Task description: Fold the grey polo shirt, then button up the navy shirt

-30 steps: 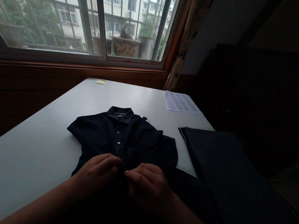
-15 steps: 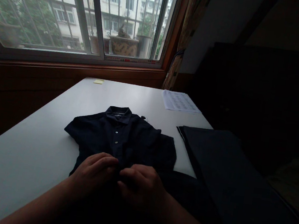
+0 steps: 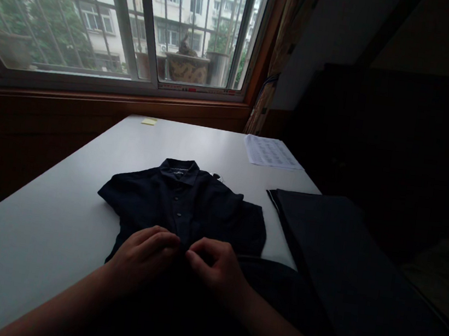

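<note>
The left hand [image 3: 142, 253] and the right hand [image 3: 217, 266] are close together on the front of a dark shirt [image 3: 215, 205]. Their fingers are bent. The right thumb and first finger are nearly tip to tip, but it is too dark to tell if either hand pinches the cloth. The shirt lies on the white counter [image 3: 49, 211], collar away from the person. Two buttons [image 3: 177, 207] show above the hands. Dark folded cloth [image 3: 333, 248] is on the right. Printed papers [image 3: 272, 152] and a yellow note [image 3: 149, 121] lie at the far end, near the window [image 3: 200, 38].
</note>
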`<state>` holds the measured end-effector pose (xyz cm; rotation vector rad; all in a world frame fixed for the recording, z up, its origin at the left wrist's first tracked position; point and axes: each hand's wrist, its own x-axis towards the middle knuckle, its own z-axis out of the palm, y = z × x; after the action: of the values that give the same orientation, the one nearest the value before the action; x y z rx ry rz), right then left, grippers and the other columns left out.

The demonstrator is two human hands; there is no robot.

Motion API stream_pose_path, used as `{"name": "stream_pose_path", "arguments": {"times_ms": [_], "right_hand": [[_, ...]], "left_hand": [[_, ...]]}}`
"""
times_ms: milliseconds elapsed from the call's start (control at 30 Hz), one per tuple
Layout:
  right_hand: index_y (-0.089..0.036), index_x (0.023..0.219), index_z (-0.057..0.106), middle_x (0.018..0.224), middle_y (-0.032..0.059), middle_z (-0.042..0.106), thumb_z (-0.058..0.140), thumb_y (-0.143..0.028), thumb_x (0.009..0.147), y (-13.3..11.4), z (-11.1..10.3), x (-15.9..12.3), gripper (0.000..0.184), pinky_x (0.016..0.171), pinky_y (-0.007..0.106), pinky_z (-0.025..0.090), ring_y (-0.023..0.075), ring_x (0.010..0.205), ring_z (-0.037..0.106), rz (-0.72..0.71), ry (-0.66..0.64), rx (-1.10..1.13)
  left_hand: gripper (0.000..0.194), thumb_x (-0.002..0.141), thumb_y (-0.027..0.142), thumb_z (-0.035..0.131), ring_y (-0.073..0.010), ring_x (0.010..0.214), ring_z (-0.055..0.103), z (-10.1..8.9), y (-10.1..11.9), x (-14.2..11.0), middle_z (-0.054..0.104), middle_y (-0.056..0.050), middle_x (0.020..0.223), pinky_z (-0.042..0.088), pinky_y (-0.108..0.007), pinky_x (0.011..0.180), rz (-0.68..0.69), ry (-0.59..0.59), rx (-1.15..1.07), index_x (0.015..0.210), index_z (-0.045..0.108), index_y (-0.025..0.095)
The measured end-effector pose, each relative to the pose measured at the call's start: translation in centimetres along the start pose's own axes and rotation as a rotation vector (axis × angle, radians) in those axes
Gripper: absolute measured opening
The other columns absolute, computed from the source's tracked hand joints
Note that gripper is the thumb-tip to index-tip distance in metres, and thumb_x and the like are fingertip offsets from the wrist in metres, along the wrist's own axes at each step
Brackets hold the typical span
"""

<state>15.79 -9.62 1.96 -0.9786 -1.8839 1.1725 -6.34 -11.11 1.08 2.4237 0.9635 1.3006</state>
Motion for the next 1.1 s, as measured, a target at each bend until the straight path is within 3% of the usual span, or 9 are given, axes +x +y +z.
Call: {"name": "stream_pose_path", "arguments": {"times_ms": [267, 500, 633, 1100], "right_hand": [[-0.017, 0.073, 0.068, 0.066, -0.0032, 0.056, 0.069, -0.035, 0.08, 0.7, -0.6, 0.8, 0.019, 0.061, 0.024, 0.037, 0.0116, 0.063, 0.048, 0.275, -0.055, 0.393], [-0.016, 0.07, 0.065, 0.056, -0.0059, 0.044, 0.07, -0.032, 0.076, 2.2, -0.6, 1.2, 0.017, 0.051, 0.023, 0.024, 0.0085, 0.053, 0.035, 0.402, -0.073, 0.619], [-0.016, 0.07, 0.064, 0.054, -0.0065, 0.043, 0.072, -0.032, 0.073, 2.3, -0.6, 1.3, 0.018, 0.05, 0.023, 0.022, 0.0082, 0.051, 0.034, 0.463, -0.062, 0.677], [-0.016, 0.076, 0.066, 0.06, -0.0054, 0.048, 0.074, -0.032, 0.074, 2.6, -0.4, 1.2, 0.018, 0.054, 0.023, 0.025, 0.0082, 0.054, 0.038, 0.462, -0.077, 0.696]], "left_hand": [[0.009, 0.095, 0.012, 0.06, -0.0164, 0.09, 0.065, 0.0, -0.5, 0.1, 0.071, -0.008, 0.107, 0.059, -0.027, 0.076, 0.219, -0.072, 0.267, 0.1, 0.066, 0.016], [0.008, 0.095, 0.009, 0.059, -0.0182, 0.096, 0.063, 0.1, -0.8, -0.3, 0.068, -0.009, 0.117, 0.058, -0.032, 0.082, 0.205, -0.138, 0.284, 0.101, 0.062, 0.014], [0.008, 0.096, 0.009, 0.058, -0.0191, 0.1, 0.061, 0.2, -1.0, -0.3, 0.065, -0.01, 0.128, 0.057, -0.034, 0.086, 0.175, -0.187, 0.256, 0.102, 0.06, 0.015], [0.01, 0.097, 0.011, 0.055, -0.0169, 0.097, 0.063, 0.4, -1.0, -0.2, 0.064, -0.009, 0.134, 0.059, -0.034, 0.087, 0.199, -0.24, 0.298, 0.103, 0.062, 0.014]]}}
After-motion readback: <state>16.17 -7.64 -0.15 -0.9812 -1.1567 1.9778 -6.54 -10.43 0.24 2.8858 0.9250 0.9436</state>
